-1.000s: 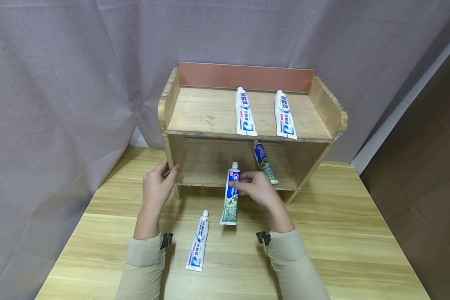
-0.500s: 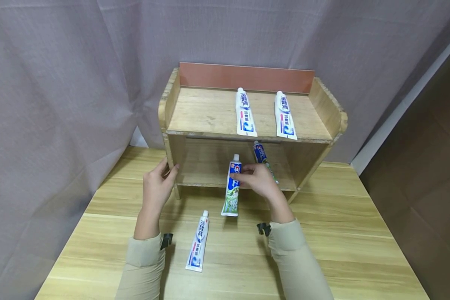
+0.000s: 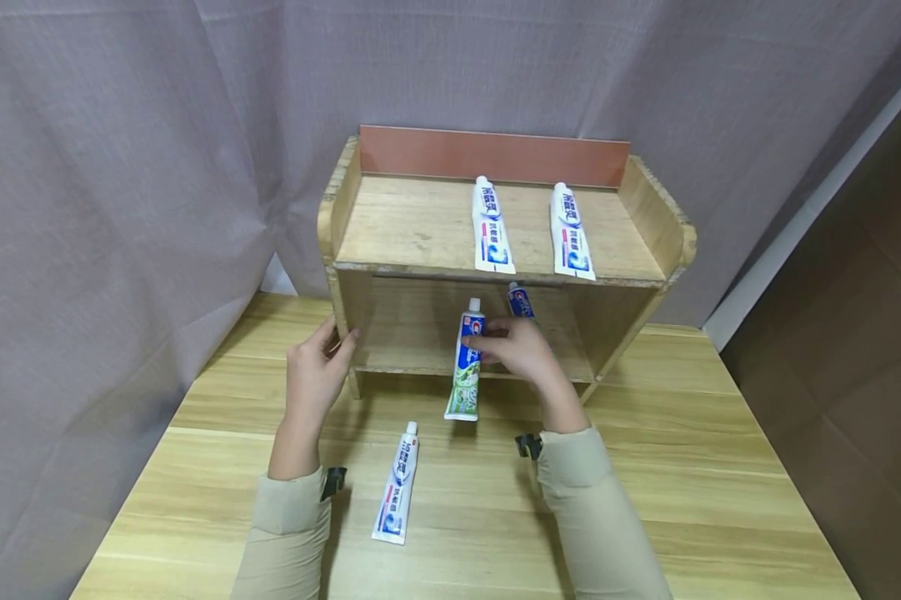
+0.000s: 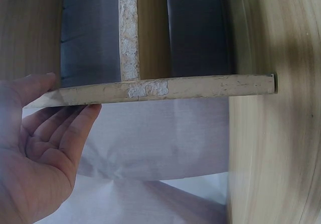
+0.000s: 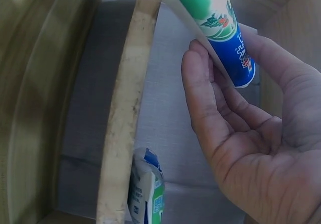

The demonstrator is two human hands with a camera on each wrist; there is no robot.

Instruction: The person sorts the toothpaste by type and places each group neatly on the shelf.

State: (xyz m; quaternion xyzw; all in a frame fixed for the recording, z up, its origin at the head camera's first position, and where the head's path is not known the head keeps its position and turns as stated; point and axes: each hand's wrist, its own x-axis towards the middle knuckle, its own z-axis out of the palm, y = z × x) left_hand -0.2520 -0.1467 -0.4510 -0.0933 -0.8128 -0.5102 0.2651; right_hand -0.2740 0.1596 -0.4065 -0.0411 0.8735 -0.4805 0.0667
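My right hand [image 3: 521, 348] pinches a blue, green and white toothpaste tube [image 3: 467, 367] between thumb and fingers, cap pointing away, in front of the lower shelf opening. In the right wrist view the tube [image 5: 213, 23] slants up out of the fingers. My left hand [image 3: 317, 364] grips the left side panel of the wooden shelf [image 3: 337, 312]; the left wrist view has the thumb on one face of the panel [image 4: 190, 87] and the fingers on the other. Behind my right hand a second blue and green tube [image 3: 521, 302] lies on the lower shelf, partly hidden.
Two white toothpaste tubes [image 3: 493, 227] lie side by side on the top shelf [image 3: 412, 221]. Another white tube [image 3: 397, 487] lies on the wooden table [image 3: 217, 517] between my forearms. A grey curtain [image 3: 157, 167] hangs behind the shelf.
My right hand has carried the blue and green tube forward, toward the lower shelf, covering more of the tube lying there. The left hand stays at the side panel.
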